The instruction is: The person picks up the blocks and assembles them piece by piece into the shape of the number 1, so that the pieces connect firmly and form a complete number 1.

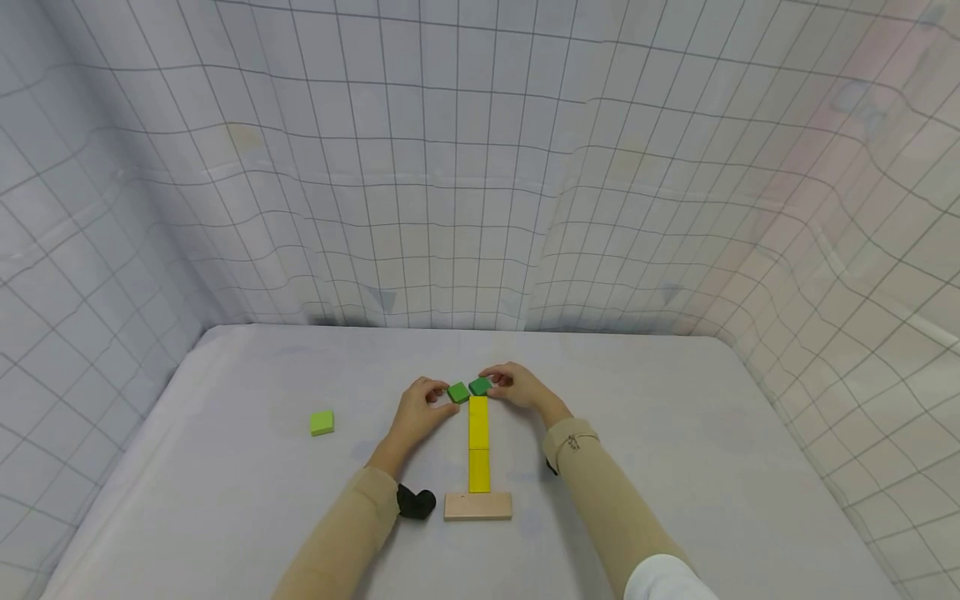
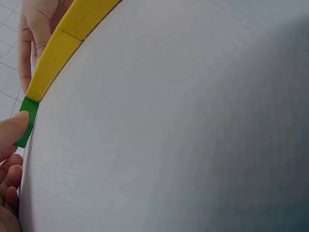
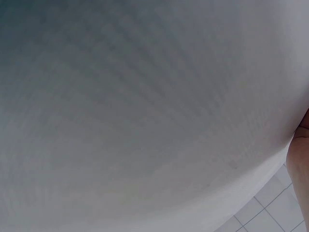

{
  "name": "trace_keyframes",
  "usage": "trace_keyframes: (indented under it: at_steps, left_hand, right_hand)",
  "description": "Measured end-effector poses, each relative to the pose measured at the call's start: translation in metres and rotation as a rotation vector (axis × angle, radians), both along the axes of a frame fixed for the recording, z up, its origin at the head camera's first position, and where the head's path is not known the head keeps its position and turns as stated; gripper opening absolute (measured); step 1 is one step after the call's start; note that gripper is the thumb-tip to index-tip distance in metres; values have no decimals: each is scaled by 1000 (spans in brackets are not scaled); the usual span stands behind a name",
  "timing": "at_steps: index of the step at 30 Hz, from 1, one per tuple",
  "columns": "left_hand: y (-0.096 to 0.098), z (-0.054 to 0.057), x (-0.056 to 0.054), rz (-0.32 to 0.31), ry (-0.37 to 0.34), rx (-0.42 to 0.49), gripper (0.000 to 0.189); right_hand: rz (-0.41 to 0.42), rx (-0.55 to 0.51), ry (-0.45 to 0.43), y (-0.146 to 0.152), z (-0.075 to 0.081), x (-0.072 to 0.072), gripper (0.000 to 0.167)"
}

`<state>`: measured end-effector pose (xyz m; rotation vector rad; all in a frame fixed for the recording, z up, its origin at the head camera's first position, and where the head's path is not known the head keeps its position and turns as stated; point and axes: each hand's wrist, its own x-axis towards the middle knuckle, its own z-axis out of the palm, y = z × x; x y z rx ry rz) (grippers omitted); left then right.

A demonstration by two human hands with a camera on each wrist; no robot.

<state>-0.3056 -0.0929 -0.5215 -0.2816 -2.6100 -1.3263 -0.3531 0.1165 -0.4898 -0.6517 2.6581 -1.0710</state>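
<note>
Two green blocks lie side by side at the far end of a line of yellow blocks. My left hand [image 1: 418, 412] pinches the lighter green block [image 1: 458, 392] between thumb and fingers. On the other side, my right hand [image 1: 522, 392] holds the darker green block [image 1: 480, 386] by its edges. The two yellow blocks [image 1: 478, 423] run end to end toward me, down to a flat wooden block [image 1: 477, 507] set crosswise. In the left wrist view, the left thumb [image 2: 13, 130] presses on green. The right wrist view shows only part of the right hand [image 3: 299, 164]; its fingertips are hidden.
A lime-green square block [image 1: 322, 422] lies apart on the left of the white-covered table [image 1: 675, 467]. Grid-patterned curtains [image 1: 465, 167] hang behind the table and along both sides.
</note>
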Motion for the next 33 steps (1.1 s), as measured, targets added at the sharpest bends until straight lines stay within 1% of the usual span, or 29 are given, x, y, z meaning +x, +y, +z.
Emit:
trace_keyframes:
  at_steps: [9, 15, 19, 22, 25, 30, 33]
  left_hand:
    - [2, 1, -2, 0, -13, 7, 35]
    - [4, 2, -2, -1, -19, -11, 34]
    - [5, 3, -2, -2, -11, -18, 33]
    - [5, 3, -2, -2, -18, -19, 33]
    - [4, 4, -2, -3, -22, -21, 33]
    - [5, 3, -2, -8, -4, -24, 32]
    - [6, 3, -3, -8, -9, -17, 32]
  right_hand:
    - [-11, 3, -22, 0, -2, -3, 32]
    - [-30, -4, -42, 0, -2, -3, 32]
    - [-18, -5, -32, 0, -2, -3, 31]
    - [-15, -1, -30, 0, -2, -2, 31]
    - [-18, 2, -31, 0, -1, -2, 31]
    - [-17, -1, -30, 0, -1, -1, 31]
    - [-17, -6, -32, 0, 0, -1, 31]
